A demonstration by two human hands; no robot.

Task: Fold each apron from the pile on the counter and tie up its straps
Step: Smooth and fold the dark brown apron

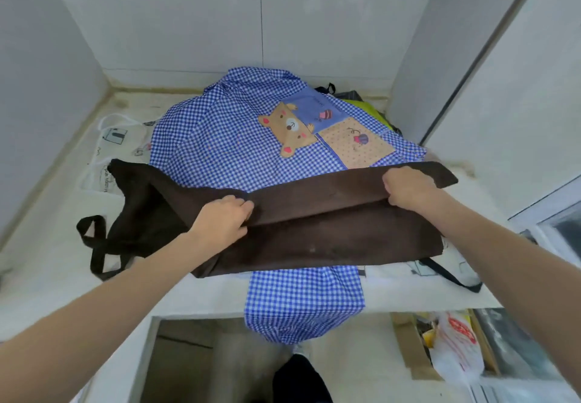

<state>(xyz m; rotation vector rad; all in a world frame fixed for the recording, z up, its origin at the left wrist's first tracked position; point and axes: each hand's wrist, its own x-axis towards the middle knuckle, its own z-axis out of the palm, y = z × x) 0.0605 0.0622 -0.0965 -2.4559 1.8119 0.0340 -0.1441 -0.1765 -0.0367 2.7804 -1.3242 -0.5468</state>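
— Pinching what?
— Left hand [224, 215] and right hand [407, 187] each pinch the brown apron's [314, 229] folded edge.
— Where?
— Atop the blue checked apron [220, 148] on the table [47, 277].

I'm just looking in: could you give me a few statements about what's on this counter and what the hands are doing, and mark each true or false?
1. Both hands hold the dark brown cloth apron. True: the left hand and right hand each grip its folded edge.
2. The brown apron lies on top of a blue-and-white checked apron with a bear patch. True.
3. The checked apron lies wholly on the pale stone counter. False: one end hangs over the front edge.
4. The brown apron's dark strap is tied up. False: it lies in a loose loop at the left.
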